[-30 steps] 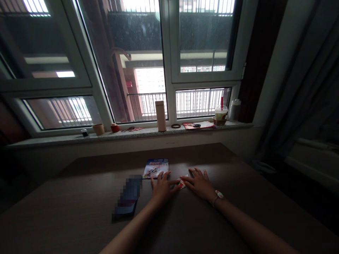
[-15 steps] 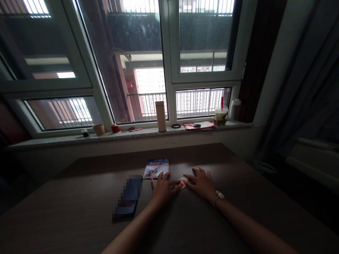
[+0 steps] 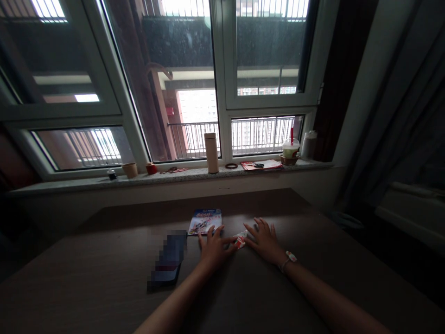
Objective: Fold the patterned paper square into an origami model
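My left hand point(image 3: 213, 248) lies flat on the dark wooden table point(image 3: 104, 278), fingers spread, its thumb touching a small red and white folded paper point(image 3: 240, 240). My right hand point(image 3: 264, 240) rests flat just right of that paper, fingers stretched out over its edge; a bracelet sits on the wrist. Most of the paper is hidden between the two hands. A colourful booklet point(image 3: 205, 221) lies just beyond my left fingertips.
A dark phone-like object point(image 3: 168, 260) lies left of my left hand. The stone windowsill point(image 3: 194, 175) carries a tall beige flask point(image 3: 211, 152), a drink cup with a red straw point(image 3: 290, 149), a paper cup point(image 3: 130, 170), a small red pot point(image 3: 150, 168) and scissors on red paper point(image 3: 259, 164). A curtain hangs at right.
My right hand has slid slightly away from me and to the right along the paper. The left hand has barely moved.
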Demonstrator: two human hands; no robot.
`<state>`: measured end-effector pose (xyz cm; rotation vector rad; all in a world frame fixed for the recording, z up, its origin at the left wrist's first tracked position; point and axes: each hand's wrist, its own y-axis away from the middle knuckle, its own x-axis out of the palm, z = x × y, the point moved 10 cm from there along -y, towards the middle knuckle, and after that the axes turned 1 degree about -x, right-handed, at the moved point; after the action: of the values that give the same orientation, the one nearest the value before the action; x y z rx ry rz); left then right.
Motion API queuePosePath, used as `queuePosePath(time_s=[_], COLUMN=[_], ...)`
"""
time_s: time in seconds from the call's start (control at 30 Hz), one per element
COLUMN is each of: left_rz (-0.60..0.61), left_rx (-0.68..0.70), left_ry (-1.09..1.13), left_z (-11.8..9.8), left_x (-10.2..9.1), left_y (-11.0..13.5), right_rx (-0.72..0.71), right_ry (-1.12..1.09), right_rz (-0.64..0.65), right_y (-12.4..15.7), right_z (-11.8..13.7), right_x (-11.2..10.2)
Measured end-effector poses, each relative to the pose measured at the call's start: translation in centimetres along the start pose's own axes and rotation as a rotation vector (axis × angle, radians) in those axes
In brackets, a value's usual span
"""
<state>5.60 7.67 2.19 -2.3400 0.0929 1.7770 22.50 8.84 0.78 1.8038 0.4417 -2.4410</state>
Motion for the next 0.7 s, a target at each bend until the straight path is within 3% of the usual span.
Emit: queuePosePath(time_s=[0.13, 0.7], left_rz=[-0.014, 0.037], left_rx=[-0.001, -0.023], left_ry=[0.012, 0.034], left_z=[0.2, 0.4], left_x=[0.1, 0.4], left_y=[-0.2, -0.5], right_rx=[-0.132, -0.160], right_ry=[-0.041, 0.002], right_rz=[0.079, 0.134], right_y=[0.0, -0.3], right_z=[1.2, 1.5], right_x=[0.4, 0.7])
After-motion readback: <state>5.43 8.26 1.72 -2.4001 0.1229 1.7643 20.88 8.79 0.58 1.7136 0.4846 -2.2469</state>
